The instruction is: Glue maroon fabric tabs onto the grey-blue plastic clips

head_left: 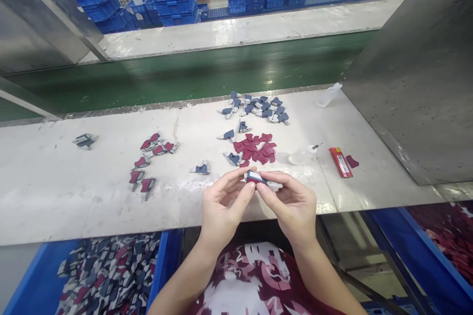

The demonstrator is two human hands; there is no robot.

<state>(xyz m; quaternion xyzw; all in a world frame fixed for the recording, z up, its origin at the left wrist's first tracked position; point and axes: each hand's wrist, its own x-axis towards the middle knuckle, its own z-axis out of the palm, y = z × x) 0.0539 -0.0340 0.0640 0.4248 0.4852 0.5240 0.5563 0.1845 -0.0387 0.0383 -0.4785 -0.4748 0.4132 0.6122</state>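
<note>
While the navy-and-gray part point(254, 176) sits just above the near edge of the bench point(55, 192), both hands are clamped on it: the left hand point(221, 205) pinches one end between thumb and fingertips, and the right hand point(295, 202) does the same on the other. There's maroon along its near side, but the fingertips cover a lot, so I honestly can't tell if that piece is fully seated. Right behind it is a pile of loose maroon pieces point(263, 157), with a bunch of bare navy parts point(266, 114) past that, plus a few strays nearby. Off to the left, a handful of maroon-faced parts point(147, 185) look done to me, so I'd call this batch maybe a third through, with the bare ones left to go. Over on the right there's a needle-tipped bottle point(298, 157), a red packet point(340, 162) and one lone maroon piece point(352, 161). Below the bench, the left blue bin point(160, 261) holds a heap of mixed parts, and the right blue bin point(421, 256) has tons more maroon.
</note>
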